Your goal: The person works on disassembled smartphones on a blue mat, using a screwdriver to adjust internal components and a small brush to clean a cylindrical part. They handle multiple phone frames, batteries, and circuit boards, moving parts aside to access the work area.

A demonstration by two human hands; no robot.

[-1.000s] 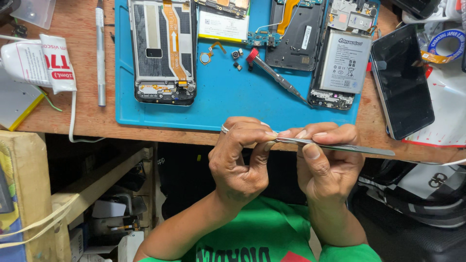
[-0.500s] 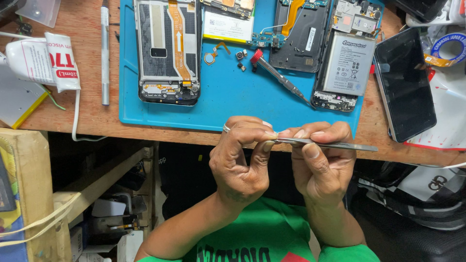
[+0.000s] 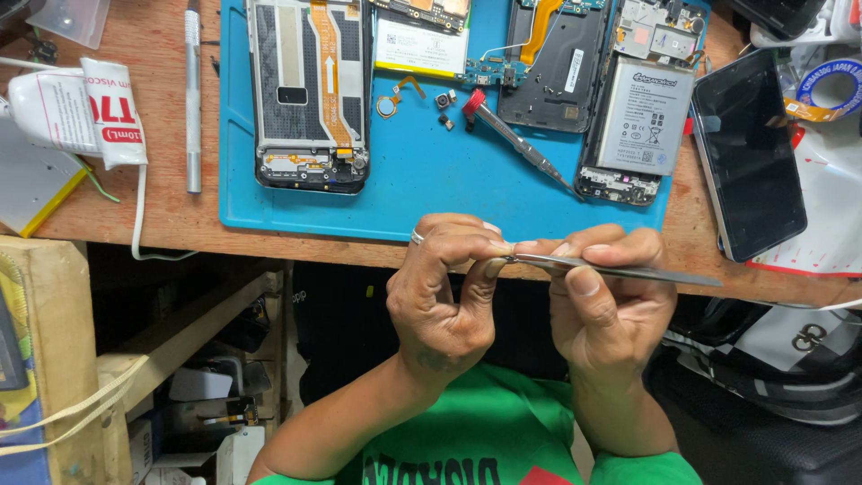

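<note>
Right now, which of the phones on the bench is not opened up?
The black phone at the right, lying half off the blue mat, on the wood. It shows one whole dark glass face; the other phones on the mat lie open, with battery, boards and cables bare.

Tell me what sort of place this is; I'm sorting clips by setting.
Likely a phone repair bench: opened phones on a blue work mat, a small screwdriver, and metal tweezers held in both hands.

White tube (image 3: 76, 112) with red label at left; dark blank phone screen (image 3: 750, 153) at right.
</note>
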